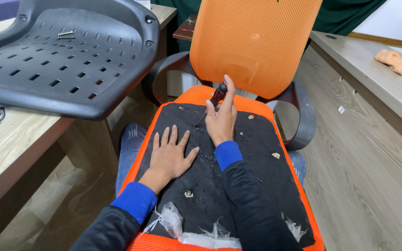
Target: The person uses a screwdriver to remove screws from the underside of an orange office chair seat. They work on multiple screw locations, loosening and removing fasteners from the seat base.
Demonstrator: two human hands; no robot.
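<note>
An orange office chair lies across my lap, its black fabric underside (252, 153) facing up. My left hand (169, 153) rests flat on that fabric, fingers spread, holding nothing. My right hand (221, 118) grips a screwdriver (212, 102) with a dark red and black handle; its tip meets the black fabric just left of the hand. The orange mesh backrest (257, 42) stands behind the hands. A small bolt (188, 193) sits on the fabric near my left wrist.
A grey perforated plastic seat shell (61, 60) lies on the wooden desk (15, 148) at left, with two loose screws (66, 34) on it. Torn clear plastic (182, 227) hangs at the cushion's near edge. An orange cloth (398, 62) lies on the right counter. Black armrests (303, 116) flank the backrest.
</note>
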